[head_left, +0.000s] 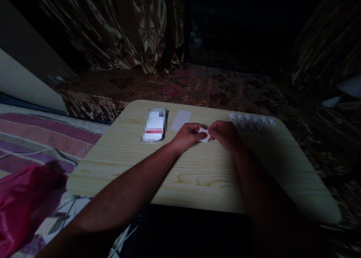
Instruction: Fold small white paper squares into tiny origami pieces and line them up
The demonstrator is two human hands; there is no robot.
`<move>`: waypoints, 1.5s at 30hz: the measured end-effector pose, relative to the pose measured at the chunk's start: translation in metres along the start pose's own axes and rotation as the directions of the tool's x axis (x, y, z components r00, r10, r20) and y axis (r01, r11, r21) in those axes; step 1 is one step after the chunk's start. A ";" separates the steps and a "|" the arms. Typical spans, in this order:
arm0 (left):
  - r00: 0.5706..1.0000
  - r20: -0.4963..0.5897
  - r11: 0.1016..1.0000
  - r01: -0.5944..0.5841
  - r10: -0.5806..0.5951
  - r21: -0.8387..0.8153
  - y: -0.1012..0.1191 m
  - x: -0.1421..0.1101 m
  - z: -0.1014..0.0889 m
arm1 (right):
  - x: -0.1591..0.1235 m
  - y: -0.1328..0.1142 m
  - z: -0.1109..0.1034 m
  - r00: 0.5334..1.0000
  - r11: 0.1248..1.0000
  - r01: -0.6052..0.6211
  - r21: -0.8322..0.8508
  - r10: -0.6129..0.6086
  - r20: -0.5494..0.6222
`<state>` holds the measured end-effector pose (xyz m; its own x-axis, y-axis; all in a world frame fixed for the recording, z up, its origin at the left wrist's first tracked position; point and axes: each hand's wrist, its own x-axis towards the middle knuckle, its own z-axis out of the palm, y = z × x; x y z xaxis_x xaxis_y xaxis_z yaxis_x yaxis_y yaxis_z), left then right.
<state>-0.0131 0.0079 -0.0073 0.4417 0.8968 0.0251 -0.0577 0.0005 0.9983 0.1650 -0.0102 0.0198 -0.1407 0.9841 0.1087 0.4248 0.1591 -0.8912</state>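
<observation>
While the left hand [186,137] and right hand [225,134] pinch 1 small white paper [203,130] between their fingers [200,136], neither is nearer; its long axis is unclear. A flat sheet [181,119] lies beyond the left fingers, folded pieces [246,117] rightward of the right.

Small paper [208,138] partly covered by left hand [186,137] and right hand [226,135]; its folds too small to read. Phone [155,124] blurred into blocks, surface detail lost. Folded papers [255,119] at the table's [197,175] far right: lower row dim, count uncertain. Both forearms fade into shadow low down. Curtain [149,25] cut by top edge, pink bundle [25,198] by left edge.
</observation>
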 end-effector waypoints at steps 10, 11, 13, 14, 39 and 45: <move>0.998 -0.054 0.997 -0.021 0.025 0.072 0.002 0.000 0.001 | 0.001 0.006 0.003 0.999 0.996 0.034 -0.083 -0.035 -0.002; 0.998 -0.056 0.996 -0.028 0.032 0.082 0.001 0.000 0.001 | 0.001 0.006 0.003 0.999 0.995 0.037 -0.089 -0.038 -0.002; 0.997 -0.058 0.995 -0.038 0.044 0.097 0.001 0.000 0.001 | 0.001 0.007 0.004 0.999 0.995 0.043 -0.092 -0.043 0.002; 0.997 -0.058 0.994 -0.042 0.048 0.102 0.000 0.000 0.001 | 0.001 0.007 0.005 0.999 0.995 0.048 -0.091 -0.048 0.003; 0.991 -0.089 0.967 -0.073 0.098 0.244 0.000 -0.003 0.004 | 0.000 0.012 0.006 0.993 0.974 0.117 -0.194 -0.115 0.022; 0.987 -0.101 0.963 -0.097 0.126 0.252 0.001 -0.004 0.005 | 0.001 0.012 0.007 0.995 0.983 0.095 -0.154 -0.094 0.018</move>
<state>-0.0106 0.0025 -0.0059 0.3380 0.9299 0.1450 0.1273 -0.1978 0.9719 0.1642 -0.0081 0.0060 -0.1959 0.9633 0.1838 0.5423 0.2625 -0.7981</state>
